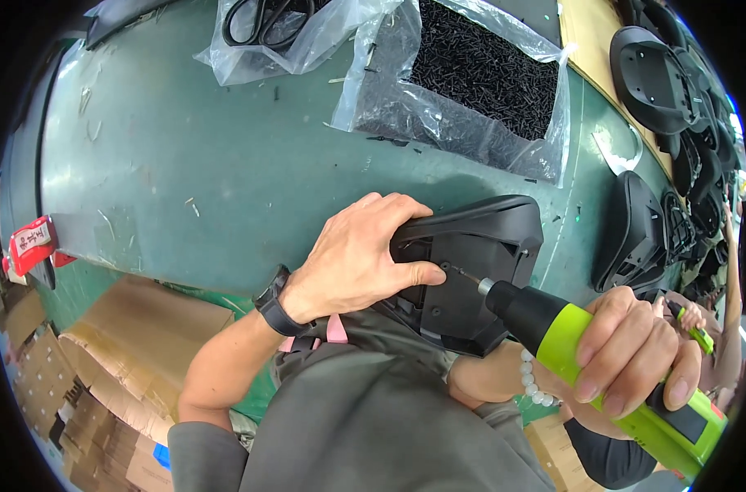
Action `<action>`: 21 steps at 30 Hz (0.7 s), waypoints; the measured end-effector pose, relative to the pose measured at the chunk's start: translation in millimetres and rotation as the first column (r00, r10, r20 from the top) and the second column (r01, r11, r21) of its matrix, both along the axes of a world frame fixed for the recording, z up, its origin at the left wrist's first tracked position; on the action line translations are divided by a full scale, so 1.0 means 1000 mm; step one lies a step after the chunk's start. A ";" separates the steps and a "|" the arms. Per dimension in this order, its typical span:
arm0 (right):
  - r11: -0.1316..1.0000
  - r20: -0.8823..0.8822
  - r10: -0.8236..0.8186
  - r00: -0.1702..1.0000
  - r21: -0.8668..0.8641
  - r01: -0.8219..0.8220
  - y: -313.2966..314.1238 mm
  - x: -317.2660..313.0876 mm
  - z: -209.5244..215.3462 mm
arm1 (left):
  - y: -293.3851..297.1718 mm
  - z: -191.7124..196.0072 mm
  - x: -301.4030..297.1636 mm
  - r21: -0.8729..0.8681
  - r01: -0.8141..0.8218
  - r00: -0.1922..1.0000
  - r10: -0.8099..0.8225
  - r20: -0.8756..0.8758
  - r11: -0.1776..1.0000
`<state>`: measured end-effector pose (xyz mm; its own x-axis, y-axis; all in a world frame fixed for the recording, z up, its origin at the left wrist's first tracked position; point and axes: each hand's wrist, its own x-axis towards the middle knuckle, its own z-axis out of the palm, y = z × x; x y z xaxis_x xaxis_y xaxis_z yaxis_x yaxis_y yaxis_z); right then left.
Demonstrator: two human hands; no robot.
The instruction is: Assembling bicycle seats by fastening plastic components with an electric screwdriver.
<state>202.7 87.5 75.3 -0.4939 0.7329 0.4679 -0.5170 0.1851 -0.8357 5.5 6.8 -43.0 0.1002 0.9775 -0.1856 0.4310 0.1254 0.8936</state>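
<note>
A black moulded plastic shell (479,254) with a raised rim lies at the near edge of the green table, partly over my lap. My left hand (365,250) is closed over its left side, fingers behind the far rim and thumb on the inner face. In my right hand (635,353) is a lime-green and black electric screwdriver (553,324), gripped round the body. Its thin bit points left at a screw hole beside my left thumb. Whether the tip touches the hole I cannot tell.
Beyond the shell, a clear plastic bag (488,74) holds a heap of small black screws. Another bag (266,41) has black cable loops. More black shells (635,234) are stacked at right. A red packet (33,246) sits left, cardboard (143,344) below. Another person's hand (693,320) holds a green tool.
</note>
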 end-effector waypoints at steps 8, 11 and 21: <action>0.997 -0.326 0.070 0.943 0.062 -0.053 0.001 -0.005 -0.006 | 0.004 0.000 -0.008 0.090 0.132 0.987 -0.140 0.080 0.987; 0.981 -0.468 0.178 0.865 0.015 -0.194 0.003 -0.001 0.003 | 0.012 -0.005 -0.001 0.166 0.159 0.980 -0.176 0.094 0.973; 0.938 -0.469 0.304 0.829 -0.005 -0.347 0.025 0.008 -0.005 | 0.029 -0.011 -0.003 -0.182 0.124 0.909 -0.038 0.415 0.976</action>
<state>210.7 112.1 70.8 -0.4587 0.6154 0.6410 -0.8593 -0.1235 -0.4963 2.1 35.5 -54.4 0.2861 0.9096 -0.3013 0.0520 0.2993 0.9527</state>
